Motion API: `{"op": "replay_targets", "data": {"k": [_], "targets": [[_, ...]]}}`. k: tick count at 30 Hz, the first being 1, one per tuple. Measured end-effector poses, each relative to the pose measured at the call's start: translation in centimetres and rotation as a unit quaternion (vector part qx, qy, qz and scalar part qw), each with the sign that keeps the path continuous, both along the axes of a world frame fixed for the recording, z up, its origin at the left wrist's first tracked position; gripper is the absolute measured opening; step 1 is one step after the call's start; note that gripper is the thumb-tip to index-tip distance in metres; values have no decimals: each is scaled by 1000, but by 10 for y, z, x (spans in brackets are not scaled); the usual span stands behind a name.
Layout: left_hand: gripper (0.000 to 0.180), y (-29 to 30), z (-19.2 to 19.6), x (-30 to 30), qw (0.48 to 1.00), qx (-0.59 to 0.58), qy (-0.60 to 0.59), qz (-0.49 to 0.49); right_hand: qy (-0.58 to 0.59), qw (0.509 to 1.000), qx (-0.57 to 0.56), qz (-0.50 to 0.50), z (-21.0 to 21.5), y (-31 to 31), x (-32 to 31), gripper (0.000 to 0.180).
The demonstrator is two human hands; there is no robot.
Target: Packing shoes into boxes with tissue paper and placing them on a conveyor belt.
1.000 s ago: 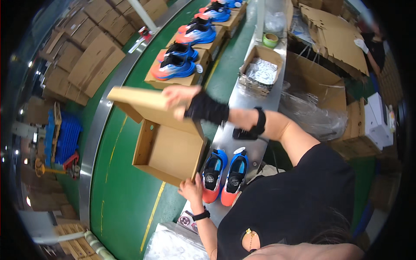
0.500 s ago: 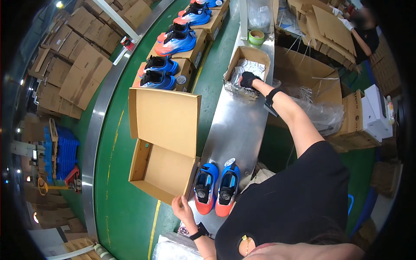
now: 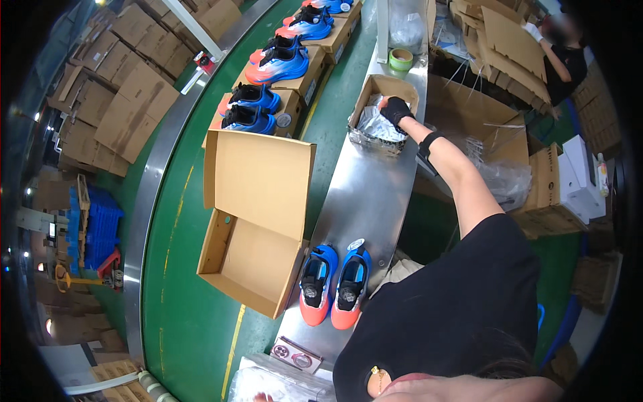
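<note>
My right hand, in a black glove, reaches into a small cardboard box of crumpled silvery-white sheets at the far end of the steel table. Its fingers lie on the sheets, and I cannot tell whether they grip any. My left hand is out of sight below my body. An open brown shoe box lies empty on the green conveyor belt, its lid standing back. A pair of blue and orange shoes stands on the table just right of that box.
More shoe boxes topped with blue and orange shoes line the belt further on. A green tape roll sits past the small box. Flat cartons are stacked at left, blue crates beside them. Another person handles cardboard at the top right.
My right hand left the shoe box lid and reached out to the small box of sheets. My left hand, near the shoes before, dropped out of view. The shoe box stays open.
</note>
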State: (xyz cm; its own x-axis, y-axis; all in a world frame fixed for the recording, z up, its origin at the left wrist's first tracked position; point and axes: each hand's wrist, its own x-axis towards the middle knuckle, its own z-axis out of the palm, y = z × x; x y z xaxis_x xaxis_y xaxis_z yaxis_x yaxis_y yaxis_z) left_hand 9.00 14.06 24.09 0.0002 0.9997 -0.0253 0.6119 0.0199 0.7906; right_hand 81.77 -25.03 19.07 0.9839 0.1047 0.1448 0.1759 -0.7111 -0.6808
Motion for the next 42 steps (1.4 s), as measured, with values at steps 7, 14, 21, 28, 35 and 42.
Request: {"op": "replay_targets", "data": {"k": [7,14,21,28,35,42], "targets": [[57,0,-15,-35,944,-50,327,-10,2,927,317,200,114,81,-80,11],[60,-38,-26,-104,892,-44,450,15,52,844,297,444,143,228,-197,20],[29,-49,-1,-79,893,86,441,9,64,813,229,532,102,316,-252,26],[11,-51,-1,-116,895,154,395,135,-28,816,153,556,115,223,-272,18],[20,-29,116,-106,867,362,122,319,-67,965,93,234,-43,89,-209,16],[18,4,137,69,965,245,-93,27,-122,912,-107,376,33,134,-243,36]]}}
